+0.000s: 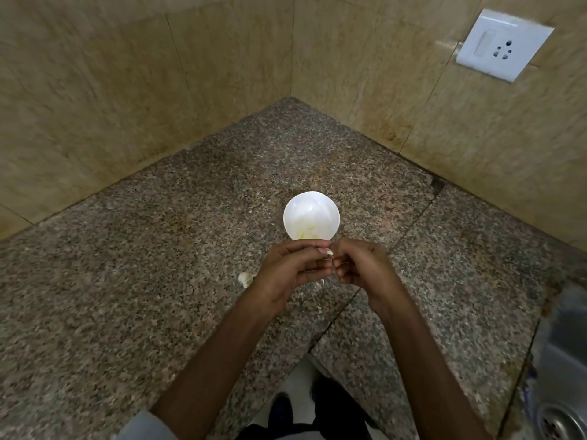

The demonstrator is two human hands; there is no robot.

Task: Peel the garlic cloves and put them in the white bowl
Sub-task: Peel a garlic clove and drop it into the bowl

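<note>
Head view: left hand (290, 266), right hand (363, 265) pinch one garlic clove (327, 251) (one white bowl (305, 204) behind).

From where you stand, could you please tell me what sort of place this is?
Most likely a kitchen: a granite counter meets tiled walls, a steel sink sits at the right edge, and the left hand and right hand pinch a garlic clove by a white bowl.

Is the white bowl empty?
No, a few pale peeled garlic cloves lie inside the white bowl, on its near side.
</note>
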